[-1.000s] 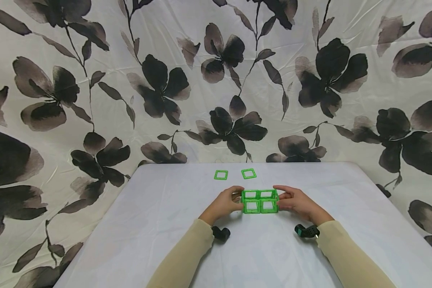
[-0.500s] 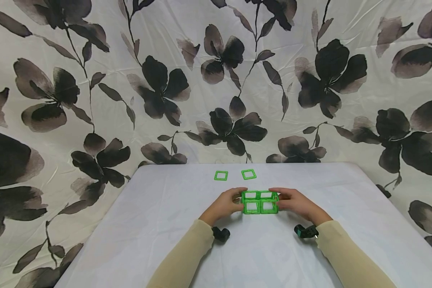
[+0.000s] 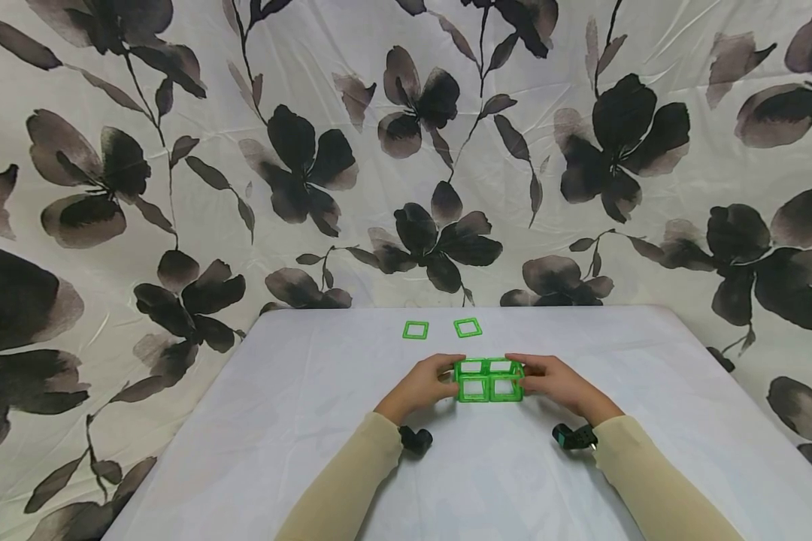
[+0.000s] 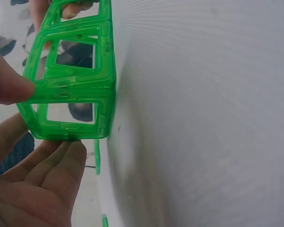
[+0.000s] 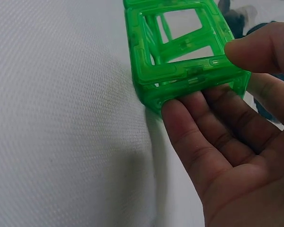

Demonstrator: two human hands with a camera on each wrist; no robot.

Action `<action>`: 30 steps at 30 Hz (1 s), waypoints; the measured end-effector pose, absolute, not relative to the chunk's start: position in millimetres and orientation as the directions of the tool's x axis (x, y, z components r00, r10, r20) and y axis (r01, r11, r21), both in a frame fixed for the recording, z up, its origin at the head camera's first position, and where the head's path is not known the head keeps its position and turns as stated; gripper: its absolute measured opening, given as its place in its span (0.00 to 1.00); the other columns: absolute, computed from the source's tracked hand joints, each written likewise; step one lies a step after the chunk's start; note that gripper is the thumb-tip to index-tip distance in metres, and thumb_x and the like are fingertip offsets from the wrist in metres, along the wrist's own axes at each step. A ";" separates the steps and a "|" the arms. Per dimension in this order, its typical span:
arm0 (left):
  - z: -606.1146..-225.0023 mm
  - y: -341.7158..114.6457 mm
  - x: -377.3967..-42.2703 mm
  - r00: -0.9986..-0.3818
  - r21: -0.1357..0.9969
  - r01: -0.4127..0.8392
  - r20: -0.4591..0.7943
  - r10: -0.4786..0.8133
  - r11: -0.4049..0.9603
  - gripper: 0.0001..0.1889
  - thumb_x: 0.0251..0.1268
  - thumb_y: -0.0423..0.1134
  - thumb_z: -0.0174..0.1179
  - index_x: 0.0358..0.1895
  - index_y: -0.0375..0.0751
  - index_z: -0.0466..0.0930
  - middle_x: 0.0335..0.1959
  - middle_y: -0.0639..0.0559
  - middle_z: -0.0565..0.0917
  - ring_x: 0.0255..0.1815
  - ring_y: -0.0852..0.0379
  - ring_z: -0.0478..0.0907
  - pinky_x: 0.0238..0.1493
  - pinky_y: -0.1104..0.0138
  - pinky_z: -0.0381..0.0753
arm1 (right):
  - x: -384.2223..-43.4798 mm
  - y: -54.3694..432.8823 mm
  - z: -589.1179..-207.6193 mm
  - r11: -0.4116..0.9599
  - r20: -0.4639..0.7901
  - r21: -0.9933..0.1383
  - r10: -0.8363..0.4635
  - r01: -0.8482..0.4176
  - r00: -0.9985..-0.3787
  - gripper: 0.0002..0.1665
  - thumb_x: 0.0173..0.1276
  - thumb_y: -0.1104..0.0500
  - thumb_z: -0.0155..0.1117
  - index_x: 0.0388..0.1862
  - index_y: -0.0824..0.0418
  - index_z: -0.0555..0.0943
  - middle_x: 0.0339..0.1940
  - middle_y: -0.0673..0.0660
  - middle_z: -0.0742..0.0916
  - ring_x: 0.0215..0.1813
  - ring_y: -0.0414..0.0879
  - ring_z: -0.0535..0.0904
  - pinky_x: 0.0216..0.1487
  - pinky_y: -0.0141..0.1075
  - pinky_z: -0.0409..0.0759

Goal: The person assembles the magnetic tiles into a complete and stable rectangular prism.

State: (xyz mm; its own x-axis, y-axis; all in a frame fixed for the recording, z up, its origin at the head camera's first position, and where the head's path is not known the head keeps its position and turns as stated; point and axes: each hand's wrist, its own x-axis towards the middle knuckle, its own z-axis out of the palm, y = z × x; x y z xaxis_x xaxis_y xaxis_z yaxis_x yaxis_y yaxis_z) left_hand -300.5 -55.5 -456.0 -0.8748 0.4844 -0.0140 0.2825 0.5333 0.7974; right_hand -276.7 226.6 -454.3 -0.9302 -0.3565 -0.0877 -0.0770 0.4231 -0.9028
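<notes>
A box built of translucent green magnetic tiles [image 3: 489, 378], two squares wide, stands on the white-covered table in the head view. My left hand [image 3: 422, 385] grips its left end. In the left wrist view the thumb [image 4: 13, 87] presses the near edge while the fingers [image 4: 68, 163] lie against the end square. At the opposite end my right hand [image 3: 565, 385] holds the box. Its thumb [image 5: 258, 49] sits on the front frame's upper corner in the right wrist view, with fingertips against the end wall. The index fingers reach along the box's far top corners.
Two loose green square tiles lie flat beyond the box, one on the left [image 3: 416, 330] and one on the right [image 3: 468, 327]. The white cloth [image 3: 298, 421] covers the table up to a floral curtain [image 3: 419, 173] behind it. Dark cameras sit on both wrists.
Both index fingers have shifted inward over the box's far top corners, the right one most clearly. The box and loose tiles have kept their places.
</notes>
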 end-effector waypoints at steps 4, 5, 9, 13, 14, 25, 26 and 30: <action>-455.9 -55.0 -300.6 -0.875 0.801 0.276 -0.019 0.483 0.532 0.33 0.57 0.36 0.61 0.70 0.53 0.68 0.70 0.52 0.69 0.70 0.50 0.70 0.68 0.61 0.70 | -277.4 227.4 -454.8 0.417 -0.083 -0.905 -0.361 -0.081 -0.929 0.35 0.69 0.61 0.59 0.74 0.57 0.64 0.53 0.64 0.83 0.49 0.49 0.80 0.48 0.38 0.80; -455.8 -54.8 -300.7 -0.875 0.802 0.276 -0.019 0.484 0.530 0.33 0.57 0.36 0.61 0.70 0.53 0.68 0.70 0.51 0.69 0.70 0.50 0.69 0.68 0.62 0.70 | -277.5 227.8 -454.8 0.411 -0.080 -0.908 -0.360 -0.081 -0.929 0.35 0.69 0.62 0.59 0.75 0.58 0.63 0.52 0.64 0.83 0.49 0.49 0.80 0.48 0.38 0.81; -455.7 -54.0 -301.6 -0.872 0.804 0.281 -0.014 0.490 0.524 0.33 0.57 0.36 0.61 0.70 0.52 0.68 0.70 0.51 0.69 0.70 0.50 0.69 0.68 0.62 0.70 | -278.0 230.2 -455.9 0.372 -0.074 -0.925 -0.362 -0.071 -0.929 0.40 0.68 0.63 0.60 0.77 0.60 0.57 0.51 0.66 0.83 0.49 0.48 0.82 0.49 0.39 0.82; -455.6 -54.1 -303.6 -0.866 0.808 0.282 -0.017 0.499 0.518 0.33 0.58 0.36 0.62 0.70 0.52 0.67 0.71 0.53 0.69 0.70 0.49 0.69 0.68 0.60 0.70 | -279.3 233.1 -457.9 0.326 -0.095 -0.945 -0.358 -0.028 -0.929 0.44 0.66 0.63 0.62 0.78 0.61 0.54 0.53 0.66 0.83 0.50 0.47 0.82 0.50 0.38 0.81; -455.4 -54.3 -304.2 -0.865 0.806 0.283 -0.019 0.502 0.519 0.34 0.58 0.36 0.62 0.71 0.53 0.67 0.71 0.54 0.68 0.70 0.49 0.69 0.69 0.59 0.70 | -279.6 233.7 -458.3 0.321 -0.098 -0.947 -0.358 -0.024 -0.928 0.45 0.66 0.63 0.63 0.78 0.62 0.53 0.53 0.66 0.83 0.50 0.47 0.82 0.50 0.37 0.81; -448.2 -61.8 -317.2 -0.855 0.779 0.324 -0.002 0.519 0.536 0.33 0.62 0.42 0.60 0.73 0.48 0.63 0.72 0.54 0.68 0.72 0.50 0.67 0.70 0.56 0.68 | -279.4 235.2 -458.0 0.323 -0.121 -0.946 -0.370 -0.005 -0.921 0.45 0.65 0.63 0.64 0.77 0.63 0.54 0.52 0.63 0.84 0.49 0.44 0.82 0.50 0.37 0.80; -447.3 -62.9 -319.0 -0.858 0.774 0.325 0.000 0.513 0.544 0.33 0.63 0.43 0.59 0.73 0.48 0.63 0.72 0.54 0.68 0.72 0.50 0.67 0.70 0.56 0.68 | -279.2 234.9 -458.1 0.323 -0.129 -0.946 -0.364 0.005 -0.922 0.45 0.65 0.63 0.65 0.77 0.62 0.55 0.52 0.62 0.84 0.48 0.44 0.82 0.50 0.37 0.80; -444.1 -67.8 -327.6 -0.874 0.761 0.319 0.006 0.486 0.565 0.32 0.63 0.40 0.55 0.72 0.48 0.64 0.72 0.53 0.69 0.71 0.48 0.67 0.69 0.55 0.69 | -278.4 234.3 -459.9 0.326 -0.121 -0.945 -0.366 -0.005 -0.923 0.45 0.65 0.62 0.65 0.77 0.61 0.55 0.51 0.62 0.84 0.48 0.45 0.82 0.50 0.37 0.80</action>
State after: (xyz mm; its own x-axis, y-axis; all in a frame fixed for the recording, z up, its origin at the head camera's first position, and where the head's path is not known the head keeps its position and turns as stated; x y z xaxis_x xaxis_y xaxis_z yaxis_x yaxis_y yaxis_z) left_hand -327.6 -67.8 -444.1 -0.8740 0.4859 0.0057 0.3190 0.5649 0.7610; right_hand -278.4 234.3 -459.9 -0.9228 -0.3659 -0.1208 -0.0054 0.3258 -0.9454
